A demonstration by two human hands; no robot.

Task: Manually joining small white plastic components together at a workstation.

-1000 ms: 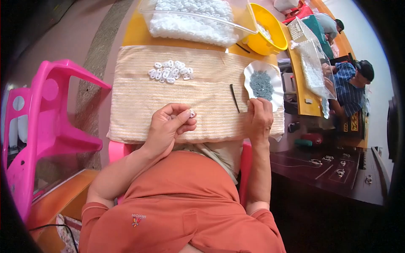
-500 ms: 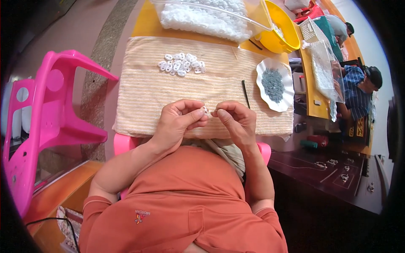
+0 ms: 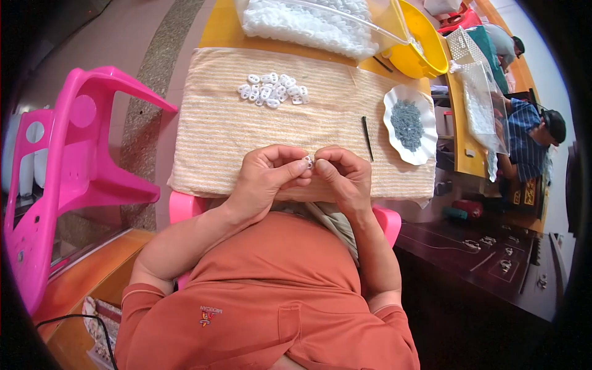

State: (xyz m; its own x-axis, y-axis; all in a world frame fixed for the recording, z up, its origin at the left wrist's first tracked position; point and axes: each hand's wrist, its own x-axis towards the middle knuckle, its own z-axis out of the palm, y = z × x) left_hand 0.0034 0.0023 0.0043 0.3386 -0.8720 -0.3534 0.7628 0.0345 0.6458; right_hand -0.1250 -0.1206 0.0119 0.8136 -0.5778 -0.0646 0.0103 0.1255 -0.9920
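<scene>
My left hand point(image 3: 264, 180) pinches a small white oval plastic piece with holes point(image 3: 308, 162) between thumb and fingers, over the near edge of the towel. Right beside it, my right hand point(image 3: 345, 177) is closed in a pinch at the piece's edge; whatever its fingertips hold is too small to make out. Farther up the striped towel point(image 3: 209, 135) lies a loose group of similar white two-holed pieces point(image 3: 273, 90). A white scalloped dish point(image 3: 425, 147) with small grey-blue bits point(image 3: 407, 124) stands at the right. Between dish and hands lies a thin black stick-like tool point(image 3: 367, 139).
At the far edge stand a clear bin point(image 3: 385, 34) heaped with white pieces and a yellow bowl point(image 3: 431, 58). A pink plastic chair point(image 3: 86, 157) is at the left. Two people sit at another table on the right; one wears a striped blue shirt point(image 3: 526, 139). A dark panel point(image 3: 456, 250) extends at lower right.
My right hand has come closer to my left, so its fingertips now meet the white piece. The whole view has shifted slightly.
</scene>
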